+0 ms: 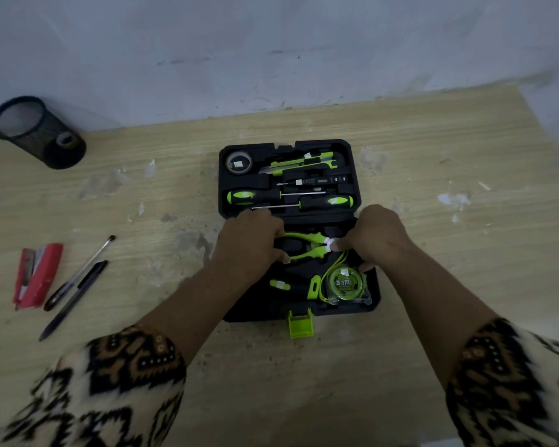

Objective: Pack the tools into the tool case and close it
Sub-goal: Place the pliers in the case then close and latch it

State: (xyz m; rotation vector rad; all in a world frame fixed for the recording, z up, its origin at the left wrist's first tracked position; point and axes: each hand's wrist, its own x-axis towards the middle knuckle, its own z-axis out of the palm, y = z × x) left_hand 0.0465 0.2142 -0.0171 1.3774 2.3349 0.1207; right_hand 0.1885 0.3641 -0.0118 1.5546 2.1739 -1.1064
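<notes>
A black tool case (226, 175) lies open on the wooden table, with a green latch (300, 323) at its near edge. The far half holds a tape roll (238, 162), a green utility knife (299, 162) and two green-handled screwdrivers (255, 197). In the near half lie green pliers (305, 245) and a green tape measure (344, 283). My left hand (249, 241) grips the pliers' handles. Over the pliers' head, my right hand (378, 235) presses down with its fingertips.
A black mesh pen cup (36, 132) lies tipped at the far left. A red stapler (37, 274), a brush (81, 272) and a black pen (73, 300) lie at the left. A pale wall runs along the table's far edge.
</notes>
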